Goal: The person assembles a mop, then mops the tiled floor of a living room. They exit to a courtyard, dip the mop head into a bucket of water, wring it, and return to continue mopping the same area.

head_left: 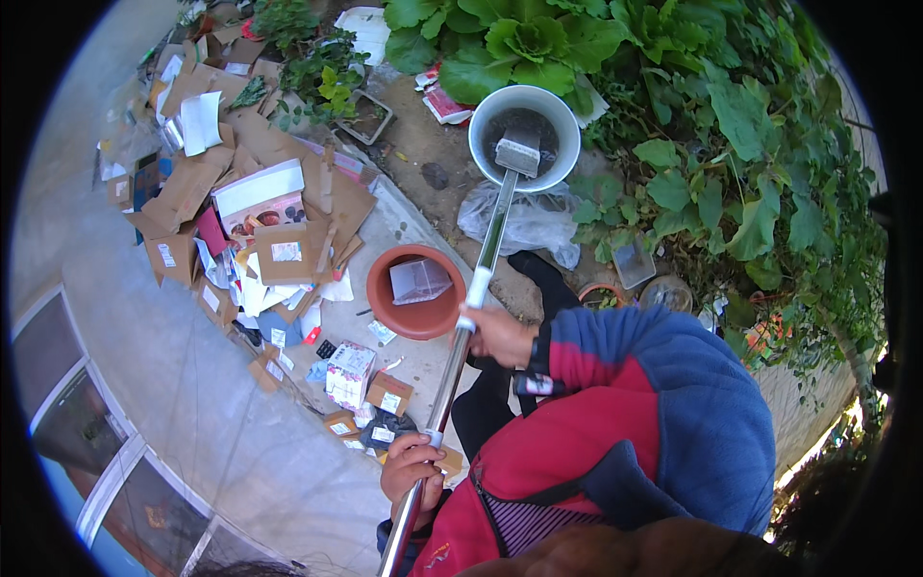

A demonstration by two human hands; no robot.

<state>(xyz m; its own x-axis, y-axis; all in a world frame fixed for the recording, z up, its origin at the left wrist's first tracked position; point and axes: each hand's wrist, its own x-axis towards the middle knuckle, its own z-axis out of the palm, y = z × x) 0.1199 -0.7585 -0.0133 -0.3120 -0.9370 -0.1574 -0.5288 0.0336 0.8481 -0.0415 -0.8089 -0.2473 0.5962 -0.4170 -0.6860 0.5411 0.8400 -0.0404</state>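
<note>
L hand (411, 471) closed round pole (448, 380) nr body, R hand (500, 337) gripping farther along. Mop head (519, 154) inside white bucket (571, 139); water contact unclear. Rec: hands spaced, steady pole, avoid rim, mind plastic bag (524, 226) nearby.

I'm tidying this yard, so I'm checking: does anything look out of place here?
Yes. A sprawling heap of brown cardboard boxes and paper litters the grey concrete at left, untidily jumbled. Oddly, the round terracotta-coloured pot holds a boxy whitish object instead of a plant. Crumpled clear plastic sheeting lies beside the round white bucket, like litter.
</note>
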